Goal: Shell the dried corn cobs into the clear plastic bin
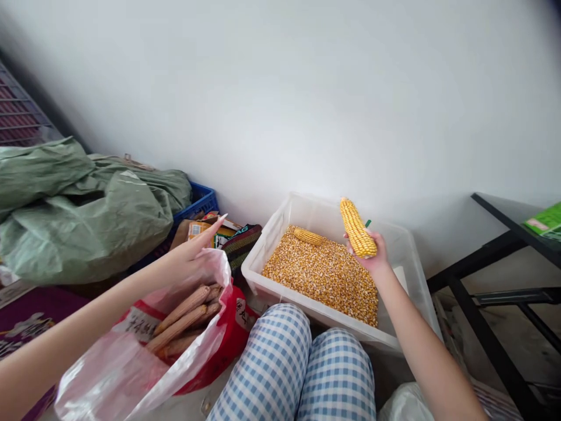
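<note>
One ear of yellow corn [358, 228] is gripped by the right hand [377, 256], raised above the translucent plastic bin [313, 211]. A second ear [307, 236] lies on the loose kernels [324, 280] inside this bin, so two full ears can be seen; the kernels are too many for counting. The left hand [197, 248] has one finger stretched out, at the rim of one red and white bag [228, 336]; whether it grasps the rim, I cannot tell. In the bag are several bare cobs [177, 327], at least four, partly overlapping. Two knees [283, 345] stand close before the bin, covering part of its near edge. Farther left are green sheeting [135, 216] and one blue crate [204, 200]; at right, one black metal frame [477, 261].
</note>
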### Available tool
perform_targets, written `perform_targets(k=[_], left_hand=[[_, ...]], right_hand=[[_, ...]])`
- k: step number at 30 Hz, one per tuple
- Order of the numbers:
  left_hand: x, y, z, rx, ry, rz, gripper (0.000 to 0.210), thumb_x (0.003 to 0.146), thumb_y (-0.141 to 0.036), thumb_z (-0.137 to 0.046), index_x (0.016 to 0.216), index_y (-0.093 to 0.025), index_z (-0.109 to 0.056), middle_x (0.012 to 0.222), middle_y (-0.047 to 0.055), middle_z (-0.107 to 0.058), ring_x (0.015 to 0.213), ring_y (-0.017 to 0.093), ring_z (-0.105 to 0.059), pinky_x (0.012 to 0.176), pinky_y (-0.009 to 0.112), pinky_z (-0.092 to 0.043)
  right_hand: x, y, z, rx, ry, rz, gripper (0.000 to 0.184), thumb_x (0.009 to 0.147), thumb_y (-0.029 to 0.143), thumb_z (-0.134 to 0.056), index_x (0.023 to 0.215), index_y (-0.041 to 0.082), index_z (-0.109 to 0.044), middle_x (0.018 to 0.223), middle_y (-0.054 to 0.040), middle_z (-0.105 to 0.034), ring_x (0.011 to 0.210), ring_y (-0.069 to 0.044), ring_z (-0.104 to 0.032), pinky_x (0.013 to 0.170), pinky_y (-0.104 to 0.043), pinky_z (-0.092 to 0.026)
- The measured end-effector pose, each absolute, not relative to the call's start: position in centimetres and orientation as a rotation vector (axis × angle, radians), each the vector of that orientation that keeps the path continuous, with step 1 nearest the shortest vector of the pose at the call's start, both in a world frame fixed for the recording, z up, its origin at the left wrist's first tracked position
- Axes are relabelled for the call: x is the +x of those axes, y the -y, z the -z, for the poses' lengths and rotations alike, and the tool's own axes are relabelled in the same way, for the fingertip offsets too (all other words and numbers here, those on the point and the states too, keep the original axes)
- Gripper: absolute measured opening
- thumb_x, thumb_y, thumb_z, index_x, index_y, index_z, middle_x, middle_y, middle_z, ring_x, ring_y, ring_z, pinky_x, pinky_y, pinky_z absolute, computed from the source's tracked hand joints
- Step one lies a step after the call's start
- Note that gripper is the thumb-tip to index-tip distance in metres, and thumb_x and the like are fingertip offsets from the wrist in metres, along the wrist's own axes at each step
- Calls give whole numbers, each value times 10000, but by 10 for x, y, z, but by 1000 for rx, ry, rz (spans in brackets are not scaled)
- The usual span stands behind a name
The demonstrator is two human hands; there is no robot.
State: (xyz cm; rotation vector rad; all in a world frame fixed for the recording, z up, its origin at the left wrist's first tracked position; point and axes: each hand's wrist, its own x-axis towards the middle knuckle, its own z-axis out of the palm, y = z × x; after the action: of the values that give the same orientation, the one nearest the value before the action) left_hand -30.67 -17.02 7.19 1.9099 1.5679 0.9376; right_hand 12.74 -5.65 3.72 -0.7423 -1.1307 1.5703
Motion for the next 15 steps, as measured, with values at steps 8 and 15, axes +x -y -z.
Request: perform_targets(k=[8, 15], left_hand=[[-84, 70, -86, 1313, -1132, -1031, 540, 627, -494, -644, 1093, -238, -549, 1070, 111, -611, 997, 273, -567, 791, 382, -463], [5, -4, -59, 831, -752, -1082, 509, 683, -628, -506, 870, -154, -529, 677, 84, -622, 606, 189, -608, 580, 323, -497]], right_hand=[[100, 68, -40, -830, 1256, -1326, 283, 710, 355, -593, 907, 252, -418, 894, 12, -585, 795, -161, -590, 701, -314, -490], [112, 43, -36, -1047, 1308, -1085, 434, 785, 582, -376, 974, 202, -470, 899, -44, -627, 678, -140, -596, 627, -270, -477]])
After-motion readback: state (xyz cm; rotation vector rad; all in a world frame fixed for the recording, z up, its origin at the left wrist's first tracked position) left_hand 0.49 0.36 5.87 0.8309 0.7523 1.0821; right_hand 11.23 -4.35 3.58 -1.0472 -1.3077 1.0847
